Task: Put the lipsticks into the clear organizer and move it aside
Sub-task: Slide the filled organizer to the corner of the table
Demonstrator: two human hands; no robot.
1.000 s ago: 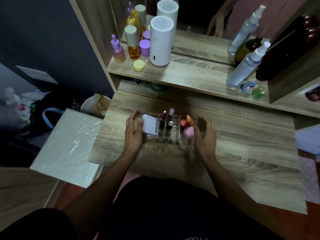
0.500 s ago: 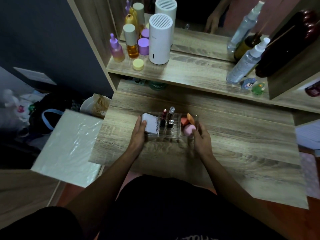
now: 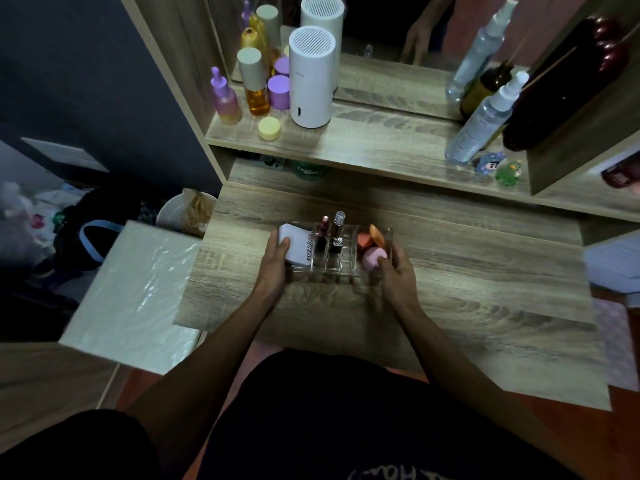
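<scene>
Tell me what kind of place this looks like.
Most likely a bedroom vanity or dressing table: a mirror backs a wooden shelf of skincare bottles, and both hands grip a clear organizer holding lipsticks.

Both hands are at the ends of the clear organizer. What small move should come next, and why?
Probably slide the clear organizer sideways along the desk. The lipsticks already stand in it, and the left hand and right hand grip its two ends.

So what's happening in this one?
A person grips a clear organizer on the wooden desk, left hand at one end, right hand at the other. Two lipsticks already stand upright in its middle slots, beside a white compact and makeup sponges.
</scene>
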